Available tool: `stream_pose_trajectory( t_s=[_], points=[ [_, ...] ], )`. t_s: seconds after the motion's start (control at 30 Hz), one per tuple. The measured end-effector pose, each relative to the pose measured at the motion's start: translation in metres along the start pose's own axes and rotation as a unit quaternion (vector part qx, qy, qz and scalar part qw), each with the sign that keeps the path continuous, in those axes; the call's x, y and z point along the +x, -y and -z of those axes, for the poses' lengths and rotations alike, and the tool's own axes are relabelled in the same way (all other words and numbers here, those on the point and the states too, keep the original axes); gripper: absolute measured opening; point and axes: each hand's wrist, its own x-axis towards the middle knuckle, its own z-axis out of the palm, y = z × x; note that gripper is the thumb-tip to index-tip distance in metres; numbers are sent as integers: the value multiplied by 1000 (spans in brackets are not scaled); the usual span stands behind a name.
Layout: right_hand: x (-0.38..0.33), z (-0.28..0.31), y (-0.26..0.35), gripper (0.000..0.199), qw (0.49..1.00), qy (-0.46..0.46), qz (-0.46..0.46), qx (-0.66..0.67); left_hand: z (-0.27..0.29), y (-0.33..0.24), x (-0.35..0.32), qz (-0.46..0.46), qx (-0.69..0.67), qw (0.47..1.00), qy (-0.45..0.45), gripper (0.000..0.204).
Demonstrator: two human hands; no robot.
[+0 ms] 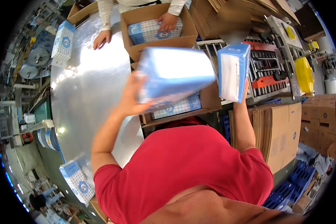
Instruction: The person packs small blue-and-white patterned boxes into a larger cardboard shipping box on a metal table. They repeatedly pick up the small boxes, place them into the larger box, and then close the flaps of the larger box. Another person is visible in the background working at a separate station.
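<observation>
My left hand (132, 99) grips the left side of a blue-and-white plastic-wrapped pack (177, 74), blurred by motion, above an open cardboard carton (212, 98). Its fingers are partly hidden behind the pack. Off to the right, my right hand (245, 91) is closed on a narrower-looking blue-and-white pack (233, 72), held upright from its lower right edge. Inside the near carton lies a patterned blue-and-white pack (178, 107), partly covered by the raised one.
Across the table, a co-worker's hand (168, 22) touches a pack (149, 31) in another carton (190, 30). Similar packs (63, 41) stand along the left of the metal table (86, 97). A roller conveyor (267, 61) and flattened cartons (276, 134) are at right.
</observation>
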Motion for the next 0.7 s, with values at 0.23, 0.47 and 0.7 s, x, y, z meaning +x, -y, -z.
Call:
stream_pose_trajectory(
  t_s=[0.23,0.47,0.7],
  points=[
    [-17,-51,19,68,947,208,-10,-246,-201,74,-39,223,-94,826,509,74],
    [37,-116,-100,75,216,386,354,-824,-209,163,-90,293,83,802,514,75],
    [141,6,-286,75,246,359,163,-886,-158,77,-90,406,-93,865,281,50]
  ],
)
